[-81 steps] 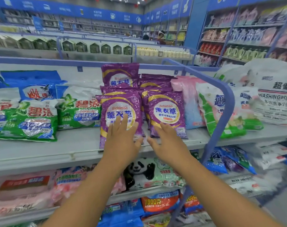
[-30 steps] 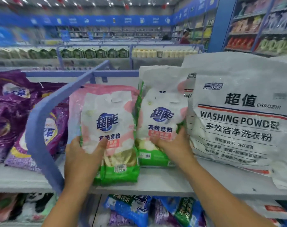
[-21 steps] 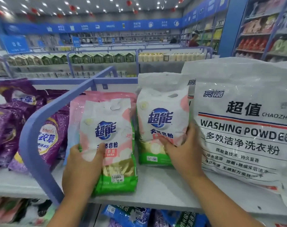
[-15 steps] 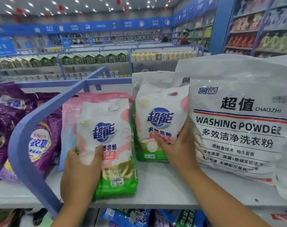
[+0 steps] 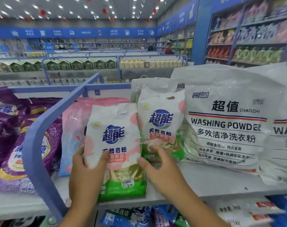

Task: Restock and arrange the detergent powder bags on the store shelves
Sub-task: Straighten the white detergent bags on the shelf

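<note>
Hiding front bag (image 5: 116, 141) lower left corner: left hand (image 5: 86, 174).

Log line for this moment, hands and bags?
left hand: grips front pink-green bag | right hand: open, touching rear bag | both bags upright on shelf

The front detergent bag (image 5: 118, 145) is white with pink patches, a blue logo and a green base (gold band above it). The large washing powder bag (image 5: 224, 122) is white, black lettering, red-and-blue stripe. Purple bags (image 5: 10, 136) beyond the blue divider (image 5: 41, 128).
</note>
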`<control>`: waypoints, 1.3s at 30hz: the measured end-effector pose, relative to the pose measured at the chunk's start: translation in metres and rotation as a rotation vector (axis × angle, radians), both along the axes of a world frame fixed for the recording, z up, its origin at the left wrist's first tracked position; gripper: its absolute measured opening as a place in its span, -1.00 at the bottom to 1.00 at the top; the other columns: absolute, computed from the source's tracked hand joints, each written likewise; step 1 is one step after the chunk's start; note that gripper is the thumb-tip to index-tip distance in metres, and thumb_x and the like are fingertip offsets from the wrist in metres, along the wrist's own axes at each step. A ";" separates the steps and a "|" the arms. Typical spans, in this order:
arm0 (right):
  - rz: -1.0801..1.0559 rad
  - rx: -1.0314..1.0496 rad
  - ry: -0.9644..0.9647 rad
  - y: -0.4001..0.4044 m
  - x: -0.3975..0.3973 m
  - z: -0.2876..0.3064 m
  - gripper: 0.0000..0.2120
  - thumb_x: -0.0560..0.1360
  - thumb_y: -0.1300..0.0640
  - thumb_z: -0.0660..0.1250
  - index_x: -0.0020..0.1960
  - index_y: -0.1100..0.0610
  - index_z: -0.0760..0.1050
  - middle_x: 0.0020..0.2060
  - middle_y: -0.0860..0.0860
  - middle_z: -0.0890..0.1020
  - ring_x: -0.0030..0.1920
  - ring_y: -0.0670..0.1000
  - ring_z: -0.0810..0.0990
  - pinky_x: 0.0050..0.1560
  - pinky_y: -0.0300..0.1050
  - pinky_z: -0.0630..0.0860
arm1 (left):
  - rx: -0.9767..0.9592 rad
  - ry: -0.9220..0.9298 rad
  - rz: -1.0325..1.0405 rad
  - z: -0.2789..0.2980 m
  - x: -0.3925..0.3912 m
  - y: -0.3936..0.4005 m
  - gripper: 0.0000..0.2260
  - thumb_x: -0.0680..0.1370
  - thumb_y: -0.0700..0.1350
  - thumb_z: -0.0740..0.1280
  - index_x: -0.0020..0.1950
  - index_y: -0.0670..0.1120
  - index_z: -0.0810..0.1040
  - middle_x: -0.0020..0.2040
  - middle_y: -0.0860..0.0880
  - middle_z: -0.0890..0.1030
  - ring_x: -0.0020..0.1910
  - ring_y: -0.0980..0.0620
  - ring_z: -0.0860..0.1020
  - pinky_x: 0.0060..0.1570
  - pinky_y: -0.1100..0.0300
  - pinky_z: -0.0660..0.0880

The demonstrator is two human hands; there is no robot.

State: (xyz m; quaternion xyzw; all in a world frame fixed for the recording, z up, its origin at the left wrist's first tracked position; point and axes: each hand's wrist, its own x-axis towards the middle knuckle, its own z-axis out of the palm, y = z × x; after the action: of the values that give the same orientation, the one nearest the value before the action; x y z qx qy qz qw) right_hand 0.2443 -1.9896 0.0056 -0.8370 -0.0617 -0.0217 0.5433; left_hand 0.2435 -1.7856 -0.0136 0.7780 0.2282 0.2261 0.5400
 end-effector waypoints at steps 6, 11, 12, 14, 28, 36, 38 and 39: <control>0.061 0.224 0.102 0.027 0.012 -0.010 -0.30 0.36 -0.28 0.52 0.42 -0.22 0.35 0.10 -0.33 0.65 0.05 -0.29 0.63 0.07 -0.29 0.55 | -0.330 0.031 -0.355 0.005 0.001 0.001 -0.49 0.35 0.07 0.58 0.27 0.12 0.53 0.11 0.00 0.72 0.02 -0.02 0.71 0.06 -0.06 0.64; -0.061 0.270 -0.110 -0.010 -0.003 -0.002 -0.31 0.33 -0.25 0.55 0.37 -0.35 0.33 0.16 -0.38 0.60 0.12 -0.31 0.61 0.09 -0.27 0.59 | -0.246 -0.179 -0.370 0.017 -0.009 -0.042 -0.40 0.31 0.19 0.54 0.31 0.34 0.43 0.19 0.17 0.65 0.13 0.07 0.65 0.12 -0.02 0.62; -0.104 0.277 -0.154 -0.020 -0.002 0.000 -0.30 0.31 -0.27 0.53 0.38 -0.33 0.32 0.17 -0.34 0.61 0.11 -0.28 0.63 0.02 -0.23 0.63 | -0.215 -0.203 -0.386 0.021 -0.005 -0.050 -0.36 0.29 0.21 0.53 0.34 0.31 0.42 0.20 0.21 0.62 0.16 0.15 0.63 0.14 0.05 0.60; -0.179 0.287 -0.230 -0.038 0.007 0.001 -0.37 0.34 -0.29 0.46 0.35 -0.31 0.33 0.13 -0.28 0.64 0.02 -0.24 0.67 -0.15 -0.21 0.65 | -0.125 -0.242 -0.437 0.025 0.011 -0.065 -0.40 0.37 0.16 0.52 0.37 0.30 0.41 0.20 0.32 0.59 0.16 0.33 0.58 0.13 0.22 0.58; -0.245 0.426 -0.339 -0.053 0.076 -0.027 -0.19 0.36 -0.41 0.40 0.46 -0.01 0.34 0.11 -0.02 0.68 0.04 -0.03 0.72 -0.06 -0.08 0.68 | 0.071 -0.368 -0.194 -0.007 0.067 -0.119 -0.53 0.42 0.31 0.37 0.26 0.24 0.34 0.15 0.17 0.63 0.09 0.17 0.63 0.08 0.04 0.61; -0.307 0.344 -0.384 -0.052 0.078 -0.034 -0.29 0.45 -0.40 0.32 0.41 0.04 0.38 0.12 -0.04 0.66 0.09 -0.07 0.68 0.07 0.00 0.65 | 0.096 -0.354 -0.222 -0.013 0.068 -0.115 -0.41 0.42 0.31 0.36 0.34 0.10 0.32 0.19 0.08 0.62 0.12 0.06 0.62 0.08 -0.03 0.60; -0.334 0.281 -0.384 -0.051 0.074 -0.035 -0.33 0.48 -0.37 0.27 0.42 0.03 0.36 0.10 -0.08 0.66 0.06 -0.15 0.67 0.05 -0.09 0.64 | 0.109 -0.347 -0.290 -0.017 0.062 -0.109 -0.41 0.44 0.29 0.38 0.36 0.10 0.31 0.21 0.08 0.58 0.17 0.06 0.59 0.14 -0.04 0.58; -0.345 0.241 -0.385 -0.050 0.070 -0.035 -0.37 0.50 -0.35 0.25 0.42 0.01 0.34 0.11 -0.09 0.65 0.06 -0.17 0.66 0.05 -0.12 0.63 | 0.115 -0.331 -0.336 -0.020 0.059 -0.105 -0.41 0.45 0.30 0.38 0.38 0.10 0.30 0.24 0.09 0.56 0.20 0.07 0.57 0.18 -0.04 0.56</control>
State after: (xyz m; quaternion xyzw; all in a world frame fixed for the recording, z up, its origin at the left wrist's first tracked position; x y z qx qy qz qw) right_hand 0.3147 -2.0401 -0.0291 -0.7451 -0.0175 -0.2795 0.6053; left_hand 0.3023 -1.8905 -0.0331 0.7867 -0.0092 0.2704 0.5549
